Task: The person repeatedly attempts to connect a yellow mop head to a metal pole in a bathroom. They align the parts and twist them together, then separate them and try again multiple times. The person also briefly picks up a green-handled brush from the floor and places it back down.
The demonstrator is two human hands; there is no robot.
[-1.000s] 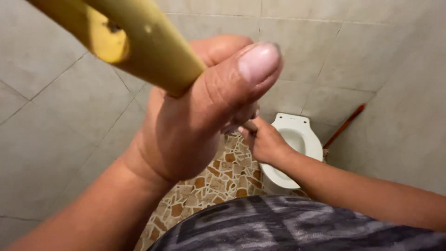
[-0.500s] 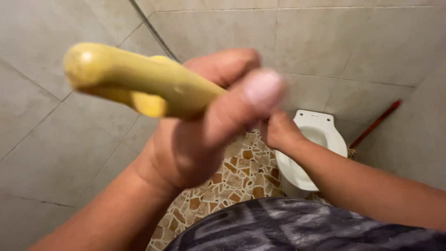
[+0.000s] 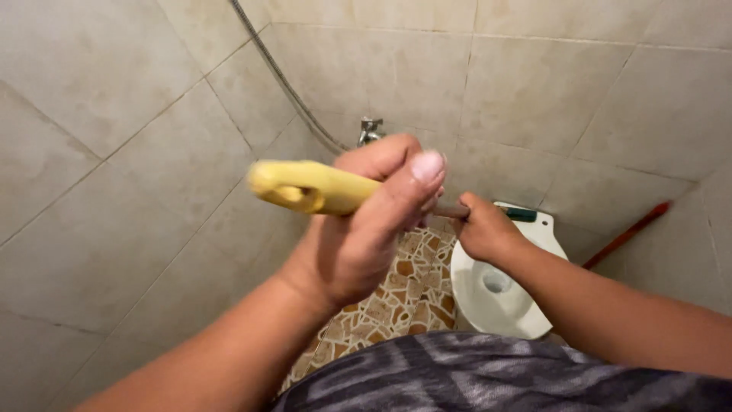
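My left hand (image 3: 362, 229) is closed around the yellow plastic handle (image 3: 309, 187) of a long-shafted tool, whose looped end sticks out to the left. My right hand (image 3: 480, 229) grips the grey shaft (image 3: 451, 211) of the same tool farther down, above a white toilet bowl (image 3: 496, 286). A dark green part (image 3: 521, 215) of the tool shows just past my right hand, over the toilet's back rim. The tool's head is hidden.
Grey tiled walls close in on the left, back and right. A metal hose (image 3: 282, 80) runs down the wall to a tap (image 3: 369, 130). A red-handled stick (image 3: 627, 234) leans in the right corner. The floor (image 3: 396, 297) is brown mosaic stone.
The yellow handle and my left hand have moved away from the camera and downward. The view has tilted, so the tap, the hose and the whole toilet bowl now show.
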